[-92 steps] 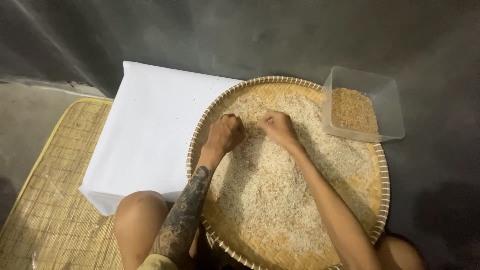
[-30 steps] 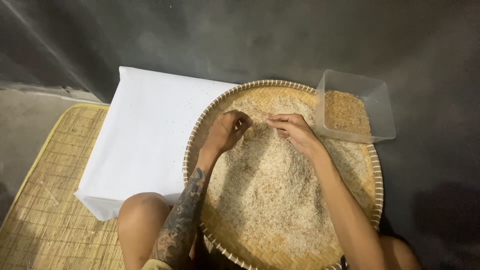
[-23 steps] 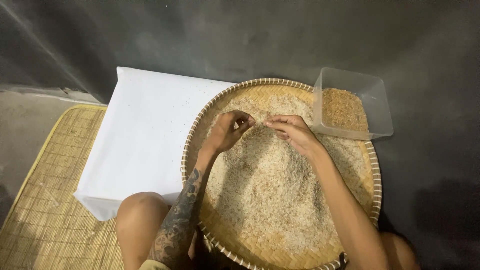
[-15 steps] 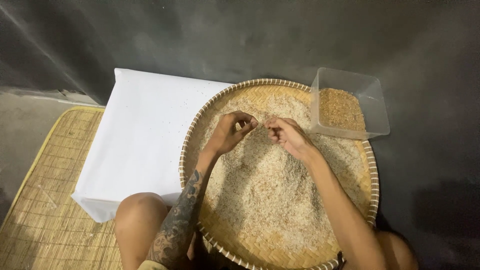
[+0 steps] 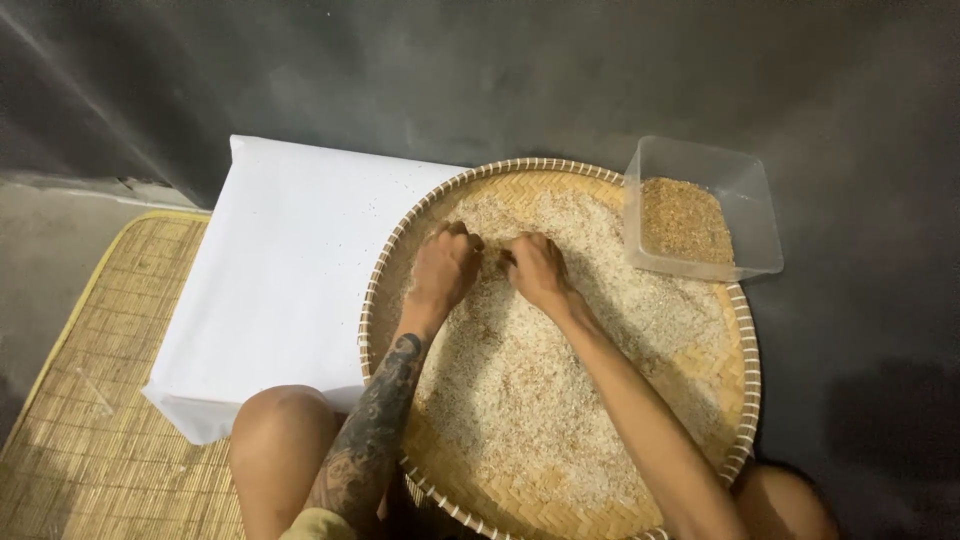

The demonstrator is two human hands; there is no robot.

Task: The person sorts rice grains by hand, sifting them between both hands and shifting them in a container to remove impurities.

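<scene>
Fingers of the left hand (image 5: 445,268) curled down, tips together and pressed into the rice (image 5: 540,400); whether a pinch of grain is held under them cannot be told. Fingers of the right hand (image 5: 535,272) likewise bent and bunched, tips buried in the grain just beside the left. The two hands sit close, nearly touching, in the far half of the heap.

Rice: loose, pale, dry-looking grain with darker flecks, spread in a thin layer over the tray. Judged light, free-running, nothing to grip as a mass; it will slip between the fingers unless pinched or scooped with a cupped palm. Single specks call for fingertip pinches.

Woven tray (image 5: 745,395): round, shallow, bamboo-coloured with a pale bound rim. Likely light and fairly stiff; best held by the rim on opposite sides and kept level, since the low wall would spill grain.

Clear plastic tub (image 5: 755,195) at the far right edge of the tray, touching or overlapping the rim, partly filled with browner grain (image 5: 685,218).

White cloth-covered block (image 5: 280,280) to the left; woven mat (image 5: 90,400) beyond it, on a dark floor (image 5: 860,400).
</scene>
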